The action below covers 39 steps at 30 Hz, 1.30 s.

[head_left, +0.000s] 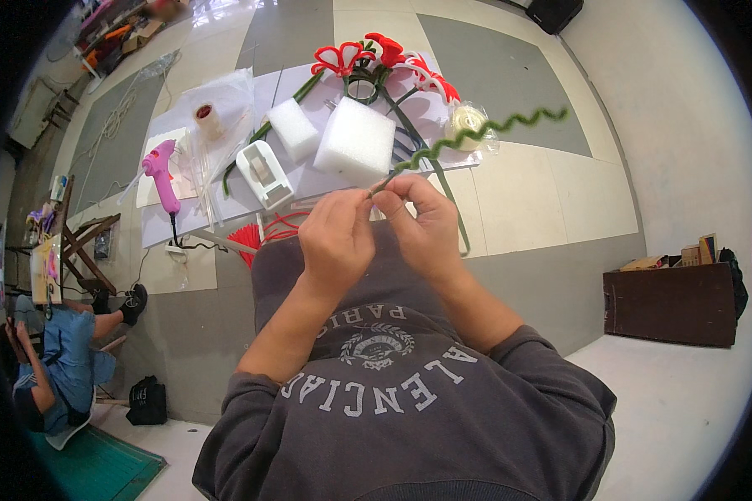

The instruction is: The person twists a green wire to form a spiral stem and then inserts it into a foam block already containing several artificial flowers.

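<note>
In front of my lap, my left hand [340, 238] and my right hand [419, 227] pinch the lower, straighter end of a wavy green fuzzy stem [490, 132], which rises to the upper right. Just beyond them on the white board [242, 219] are two white foam blocks [355, 138], [292, 128] and a white tape dispenser [261, 175]. Red fuzzy flowers [339, 60] with green stems lie at the back, near a cream roll in clear wrap [468, 129]. A pink glue gun [163, 174] and a brown roll [205, 121] are at left.
A bundle of red stems [247, 238] lies below the board's front edge. At far left another person [58, 367] sits at a small cluttered table [46, 271], beside a black bag [147, 401]. A brown box [668, 305] stands at right by the white wall [635, 125].
</note>
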Motion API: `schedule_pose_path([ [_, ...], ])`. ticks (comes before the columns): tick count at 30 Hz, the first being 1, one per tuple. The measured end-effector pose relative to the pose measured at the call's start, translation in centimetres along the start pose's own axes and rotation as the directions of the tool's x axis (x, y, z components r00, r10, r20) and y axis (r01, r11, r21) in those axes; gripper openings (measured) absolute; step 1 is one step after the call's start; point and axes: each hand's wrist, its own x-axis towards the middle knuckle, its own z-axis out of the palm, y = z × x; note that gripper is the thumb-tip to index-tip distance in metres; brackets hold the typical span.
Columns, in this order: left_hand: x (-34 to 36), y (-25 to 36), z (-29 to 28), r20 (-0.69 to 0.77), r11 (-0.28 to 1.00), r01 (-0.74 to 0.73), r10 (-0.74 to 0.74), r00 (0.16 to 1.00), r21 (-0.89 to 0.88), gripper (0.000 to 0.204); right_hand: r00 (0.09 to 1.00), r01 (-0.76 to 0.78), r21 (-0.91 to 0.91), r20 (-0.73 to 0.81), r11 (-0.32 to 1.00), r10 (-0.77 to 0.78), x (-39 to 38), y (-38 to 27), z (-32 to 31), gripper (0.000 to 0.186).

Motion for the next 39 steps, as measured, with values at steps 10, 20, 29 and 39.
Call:
schedule_pose_path([
  [10,1.0,0.7,-2.4,0.569,0.522,0.699,-0.416,0.709,-0.489,0.016,0.966,0.146,-0.091,0.227,0.985,-0.122,1.1,-0.8,-1.7,0.008],
  [20,1.8,-0.5,-3.2,0.753,0.109,0.818,-0.338,0.564,-0.564,0.013,0.958,0.248,-0.052,0.159,0.967,-0.237,1.1,-0.3,-1.5,0.007],
  [29,0.9,0.1,-0.8,0.085,0.964,0.146,-0.13,0.988,-0.223,0.009,0.999,-0.033,-0.067,-0.022,0.997,0.032,0.4,0.1,-0.6,0.013],
  [39,1.0,0.0,0.8,-0.046,0.995,-0.088,0.09,0.995,0.047,0.009,0.998,0.003,-0.139,-0.057,0.99,-0.011,0.6,1.0,-0.4,0.015],
])
